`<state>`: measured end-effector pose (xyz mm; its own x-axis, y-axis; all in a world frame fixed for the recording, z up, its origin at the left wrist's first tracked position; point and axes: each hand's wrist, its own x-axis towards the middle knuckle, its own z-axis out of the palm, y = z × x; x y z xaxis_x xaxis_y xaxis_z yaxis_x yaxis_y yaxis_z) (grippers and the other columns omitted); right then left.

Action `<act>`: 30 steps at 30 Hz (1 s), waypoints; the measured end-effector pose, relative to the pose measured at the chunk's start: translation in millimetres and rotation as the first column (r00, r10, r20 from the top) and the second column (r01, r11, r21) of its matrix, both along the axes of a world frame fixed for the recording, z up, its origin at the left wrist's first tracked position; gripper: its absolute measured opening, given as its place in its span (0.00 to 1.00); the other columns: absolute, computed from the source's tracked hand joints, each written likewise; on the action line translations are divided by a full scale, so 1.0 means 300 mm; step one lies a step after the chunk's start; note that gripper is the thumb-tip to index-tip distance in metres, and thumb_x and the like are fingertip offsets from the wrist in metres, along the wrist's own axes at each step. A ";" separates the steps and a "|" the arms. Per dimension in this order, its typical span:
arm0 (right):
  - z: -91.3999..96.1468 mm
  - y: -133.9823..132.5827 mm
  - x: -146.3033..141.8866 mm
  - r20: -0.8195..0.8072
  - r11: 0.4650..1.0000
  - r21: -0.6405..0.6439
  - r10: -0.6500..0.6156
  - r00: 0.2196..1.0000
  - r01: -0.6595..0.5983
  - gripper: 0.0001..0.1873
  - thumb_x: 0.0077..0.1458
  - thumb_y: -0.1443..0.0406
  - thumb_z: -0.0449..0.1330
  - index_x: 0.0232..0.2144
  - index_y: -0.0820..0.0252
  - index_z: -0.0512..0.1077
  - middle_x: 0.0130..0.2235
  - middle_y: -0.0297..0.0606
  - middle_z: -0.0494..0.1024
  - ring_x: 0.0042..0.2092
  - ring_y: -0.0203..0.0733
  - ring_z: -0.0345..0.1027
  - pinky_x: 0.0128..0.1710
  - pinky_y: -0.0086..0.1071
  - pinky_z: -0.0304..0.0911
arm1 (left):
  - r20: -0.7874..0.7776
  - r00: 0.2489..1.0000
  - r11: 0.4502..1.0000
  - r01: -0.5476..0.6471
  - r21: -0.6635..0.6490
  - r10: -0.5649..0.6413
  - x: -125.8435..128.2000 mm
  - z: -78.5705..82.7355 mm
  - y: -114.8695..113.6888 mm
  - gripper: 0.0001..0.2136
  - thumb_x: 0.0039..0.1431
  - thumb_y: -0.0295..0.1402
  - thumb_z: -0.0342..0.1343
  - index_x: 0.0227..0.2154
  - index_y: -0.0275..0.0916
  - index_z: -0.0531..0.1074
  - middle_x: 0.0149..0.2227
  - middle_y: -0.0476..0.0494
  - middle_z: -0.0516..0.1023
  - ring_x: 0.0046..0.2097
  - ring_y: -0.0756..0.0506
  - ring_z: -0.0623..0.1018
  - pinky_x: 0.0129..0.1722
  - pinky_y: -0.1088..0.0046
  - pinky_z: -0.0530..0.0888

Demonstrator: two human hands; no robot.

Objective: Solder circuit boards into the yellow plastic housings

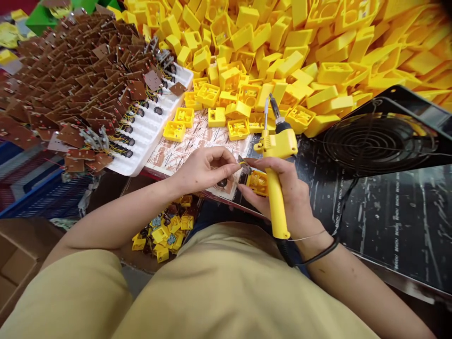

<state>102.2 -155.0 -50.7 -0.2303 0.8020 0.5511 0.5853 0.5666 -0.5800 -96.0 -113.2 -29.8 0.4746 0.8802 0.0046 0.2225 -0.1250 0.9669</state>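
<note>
My left hand (203, 169) is pinched shut on a small part with thin yellow wires, held at the middle of the view. My right hand (282, 193) is closed around a yellow soldering iron (277, 165) whose tip points away from me. Its fingers also hold a small yellow plastic housing (258, 182) against the wired part. The fingertips of both hands meet over the table edge, above a printed paper sheet (183, 150).
A huge heap of yellow plastic housings (300, 42) fills the back. Brown circuit boards (70, 75) with wires pile on a white tray (148, 136) at left. A black fan unit (374, 141) lies at right. A cardboard box with finished yellow pieces (162, 233) sits below the table edge.
</note>
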 end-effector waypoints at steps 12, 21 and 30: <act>0.020 0.014 0.049 -0.207 0.974 -0.224 -0.069 0.976 0.022 0.18 0.57 0.63 0.64 0.48 0.51 0.64 0.38 0.33 0.79 0.40 0.41 0.78 0.38 0.30 0.76 | -0.132 0.985 0.971 -0.082 0.225 0.114 -0.037 -0.011 0.042 0.06 0.56 0.33 0.57 0.33 0.36 0.75 0.32 0.47 0.80 0.34 0.51 0.78 0.35 0.76 0.74; 0.023 0.020 0.025 -0.326 0.953 -0.303 -0.085 0.942 -0.018 0.16 0.57 0.64 0.64 0.46 0.51 0.66 0.37 0.35 0.79 0.37 0.41 0.78 0.36 0.29 0.76 | -0.404 0.868 0.574 0.181 0.799 0.290 -0.055 -0.090 0.019 0.14 0.62 0.29 0.53 0.50 0.45 0.73 0.48 0.44 0.80 0.50 0.44 0.76 0.53 0.60 0.70; 0.025 0.013 0.020 -0.234 0.961 -0.276 -0.090 0.968 0.022 0.15 0.57 0.64 0.64 0.46 0.51 0.66 0.38 0.34 0.80 0.37 0.40 0.78 0.36 0.28 0.76 | -0.461 0.854 0.586 0.249 0.771 0.243 -0.052 -0.017 0.008 0.10 0.66 0.32 0.48 0.33 0.37 0.74 0.30 0.44 0.81 0.34 0.46 0.78 0.40 0.66 0.72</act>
